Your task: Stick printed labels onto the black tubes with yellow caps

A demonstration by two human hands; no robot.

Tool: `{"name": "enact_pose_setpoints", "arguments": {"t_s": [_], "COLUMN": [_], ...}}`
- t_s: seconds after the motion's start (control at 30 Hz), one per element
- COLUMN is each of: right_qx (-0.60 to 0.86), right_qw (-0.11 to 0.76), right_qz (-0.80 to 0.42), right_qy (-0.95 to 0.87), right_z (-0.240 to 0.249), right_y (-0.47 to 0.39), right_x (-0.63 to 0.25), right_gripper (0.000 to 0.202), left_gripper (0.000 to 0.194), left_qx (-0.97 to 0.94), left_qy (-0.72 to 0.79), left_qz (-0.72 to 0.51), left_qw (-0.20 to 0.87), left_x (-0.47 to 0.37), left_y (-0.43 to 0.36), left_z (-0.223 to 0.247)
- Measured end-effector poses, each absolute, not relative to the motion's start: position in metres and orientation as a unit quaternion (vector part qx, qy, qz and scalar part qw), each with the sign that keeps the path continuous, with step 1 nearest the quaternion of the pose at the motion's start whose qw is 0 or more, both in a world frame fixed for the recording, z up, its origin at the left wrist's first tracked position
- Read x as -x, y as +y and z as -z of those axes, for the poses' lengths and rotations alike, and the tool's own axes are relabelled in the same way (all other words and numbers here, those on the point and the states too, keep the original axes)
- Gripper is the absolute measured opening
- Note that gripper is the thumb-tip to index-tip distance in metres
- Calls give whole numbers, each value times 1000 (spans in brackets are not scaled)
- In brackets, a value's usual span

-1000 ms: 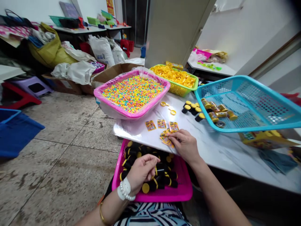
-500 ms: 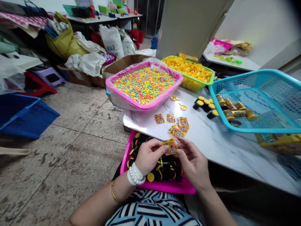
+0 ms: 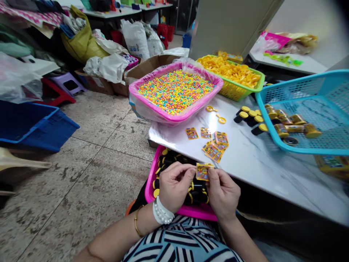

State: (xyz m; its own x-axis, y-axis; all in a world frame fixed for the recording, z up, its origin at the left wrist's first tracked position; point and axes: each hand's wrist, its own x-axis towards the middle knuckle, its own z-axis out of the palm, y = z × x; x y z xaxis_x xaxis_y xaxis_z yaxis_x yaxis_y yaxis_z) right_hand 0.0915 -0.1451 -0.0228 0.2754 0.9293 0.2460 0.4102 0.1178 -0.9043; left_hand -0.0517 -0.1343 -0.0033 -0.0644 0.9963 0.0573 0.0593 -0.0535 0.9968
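A small yellow printed label (image 3: 204, 172) is stretched between my two hands. My left hand (image 3: 176, 183) pinches near its left edge, thumb against the curled fingers. On the other edge, the thumb and fingers of my right hand (image 3: 224, 191) are closed. Just beneath both hands, a pink basket (image 3: 188, 211) full of black tubes with yellow caps (image 3: 199, 185) rests at my lap, partly hidden. More of these printed labels (image 3: 214, 150) lie on the white marbled table (image 3: 245, 160), some overlapping in a pile.
A pink tray (image 3: 174, 119) of colourful small balls stands behind the labels. Further right are a green basket (image 3: 237, 94) of yellow plastic pieces, several capped black tubes (image 3: 253, 118) and a blue basket (image 3: 327, 105) holding wrapped tubes. A dark blue bin (image 3: 51, 127) is on the floor.
My right fingers have closed onto the label's edge, and the label is now held straighter and facing me. The view has turned slightly left, shifting the table things rightward.
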Motion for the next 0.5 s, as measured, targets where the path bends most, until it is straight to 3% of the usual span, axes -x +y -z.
{"name": "enact_pose_setpoints", "arguments": {"t_s": [0.5], "right_qx": [574], "right_qw": [496], "right_qz": [-180], "right_qy": [-626], "right_z": [32], "right_y": [-143], "right_x": [-86], "right_gripper": [21], "left_gripper": [15], "left_qx": [-444], "left_qy": [523], "left_qz": [-504], "left_qw": [525], "left_x": [55], "left_y": [-124], "left_z": [14]}}
